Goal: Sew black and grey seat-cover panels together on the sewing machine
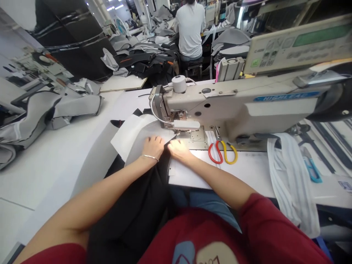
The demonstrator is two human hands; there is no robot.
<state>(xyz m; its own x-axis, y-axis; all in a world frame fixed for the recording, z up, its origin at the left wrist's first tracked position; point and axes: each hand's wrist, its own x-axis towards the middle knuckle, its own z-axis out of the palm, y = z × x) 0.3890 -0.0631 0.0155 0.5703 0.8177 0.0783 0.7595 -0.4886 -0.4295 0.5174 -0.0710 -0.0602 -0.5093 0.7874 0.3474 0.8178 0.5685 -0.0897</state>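
My left hand (154,147), with a bracelet at the wrist, rests on a grey fabric piece (137,141), its fingers bent and closed on the material. Close beside it, my right hand (178,149) pinches the dark edge of the fabric just in front of the needle area. The sewing machine (217,106) stands over the work, and its head partly hides where the fabric meets the presser foot. Black fabric (137,198) hangs from the table edge down over my lap. A white sheet-like piece (125,135) lies under the grey one.
Scissors (223,150) with red and yellow handles lie right of my right hand. White striped strips (291,183) drape over the table edge near blue-handled snips (312,169). Grey fabric pieces (49,108) lie on the left. A person (190,31) sits ahead among fabric piles.
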